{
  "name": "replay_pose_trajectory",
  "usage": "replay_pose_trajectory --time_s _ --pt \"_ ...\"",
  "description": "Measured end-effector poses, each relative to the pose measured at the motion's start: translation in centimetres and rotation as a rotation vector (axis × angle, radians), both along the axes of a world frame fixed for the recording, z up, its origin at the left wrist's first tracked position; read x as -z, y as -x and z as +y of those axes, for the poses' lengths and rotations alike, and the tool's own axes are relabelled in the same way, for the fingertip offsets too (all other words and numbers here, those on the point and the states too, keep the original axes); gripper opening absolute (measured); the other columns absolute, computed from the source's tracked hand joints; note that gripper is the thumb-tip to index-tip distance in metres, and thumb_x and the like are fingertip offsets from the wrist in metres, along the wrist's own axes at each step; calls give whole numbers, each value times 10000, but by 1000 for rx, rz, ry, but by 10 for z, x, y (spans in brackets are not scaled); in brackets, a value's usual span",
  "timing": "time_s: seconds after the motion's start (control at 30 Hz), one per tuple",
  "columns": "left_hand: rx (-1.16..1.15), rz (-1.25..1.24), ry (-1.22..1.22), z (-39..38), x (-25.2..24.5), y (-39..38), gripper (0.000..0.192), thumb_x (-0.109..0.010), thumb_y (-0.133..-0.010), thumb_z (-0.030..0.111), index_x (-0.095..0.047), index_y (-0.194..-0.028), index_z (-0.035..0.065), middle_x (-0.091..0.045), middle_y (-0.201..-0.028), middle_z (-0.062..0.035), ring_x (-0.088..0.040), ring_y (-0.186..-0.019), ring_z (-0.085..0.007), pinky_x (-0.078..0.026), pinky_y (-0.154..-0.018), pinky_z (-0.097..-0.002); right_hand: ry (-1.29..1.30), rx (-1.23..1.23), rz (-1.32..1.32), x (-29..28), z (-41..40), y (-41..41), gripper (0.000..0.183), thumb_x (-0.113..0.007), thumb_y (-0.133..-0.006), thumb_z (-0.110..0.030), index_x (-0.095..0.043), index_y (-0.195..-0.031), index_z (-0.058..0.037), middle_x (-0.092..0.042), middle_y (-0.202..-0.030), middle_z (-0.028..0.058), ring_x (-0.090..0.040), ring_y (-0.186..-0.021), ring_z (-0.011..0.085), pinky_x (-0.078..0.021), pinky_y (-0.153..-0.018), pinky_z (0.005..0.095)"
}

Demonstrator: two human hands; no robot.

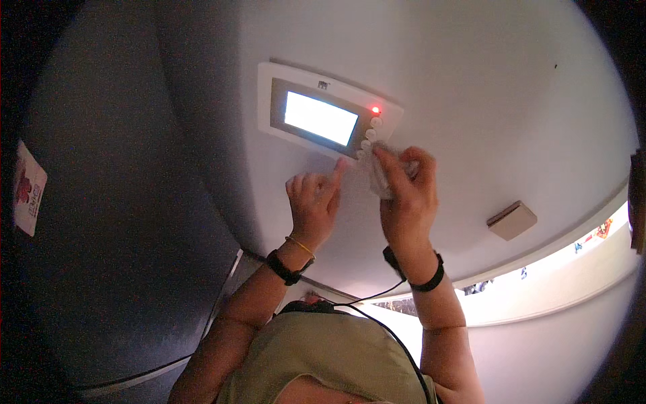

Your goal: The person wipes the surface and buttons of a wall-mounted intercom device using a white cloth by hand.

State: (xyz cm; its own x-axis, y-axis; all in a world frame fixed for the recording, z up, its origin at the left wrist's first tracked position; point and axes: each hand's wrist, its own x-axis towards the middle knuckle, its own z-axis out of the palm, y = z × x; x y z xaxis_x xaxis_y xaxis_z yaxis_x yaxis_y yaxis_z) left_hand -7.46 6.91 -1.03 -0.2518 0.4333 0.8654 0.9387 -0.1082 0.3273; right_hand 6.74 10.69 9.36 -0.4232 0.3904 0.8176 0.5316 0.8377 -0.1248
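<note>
A white wall-mounted control panel (265,108) is in front of me, with a brightly lit screen (321,118) whose content is washed out. Beside the screen runs a column of several round white buttons (371,134), below a glowing red light (375,110). My right hand (410,202) grips a crumpled whitish cloth or tissue (378,178) at the panel's lower right corner, close to the lowest buttons. My left hand (314,204) holds nothing. Its index finger points at the panel's lower edge while the other fingers curl; whether the fingertip touches is unclear.
A beige wall switch (512,220) projects from the white wall to the right. On the dark wall at left hangs a card with print (29,194). A black cable (388,331) runs over my shirt, near my right arm. Bright light enters at lower right.
</note>
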Motion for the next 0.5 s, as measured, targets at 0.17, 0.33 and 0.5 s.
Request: replay_pose_trajectory --time_s 0.17,0.33,0.5 --pt "3 -7 24 1 0 -1 465 -556 -911 188 -513 -1374 190 -462 -830 -44 -452 -834 -246 -337 -802 -417 -1 46 -55 27 -7 0 585 -607 -663 71 -627 -1200 -160 -545 -1111 122 -574 -959 306 -530 -734 386" --pt "37 1 -17 0 -2 -2 517 -570 -899 174 -476 -1406 208 -441 -832 -38 -442 -830 -232 -333 -796 -409 111 22 -102 34 -15 -2 560 -596 -675 63 -620 -1202 -127 -544 -1126 133 -572 -972 312 -529 -753 394" --pt "2 15 -5 -1 -5 -3 500 -565 -901 181 -489 -1395 195 -452 -841 -33 -449 -824 -235 -340 -796 -413 80 28 -108 29 -18 5 517 -581 -708 41 -605 -1199 -117 -528 -1136 142 -562 -1010 325 -535 -765 400"
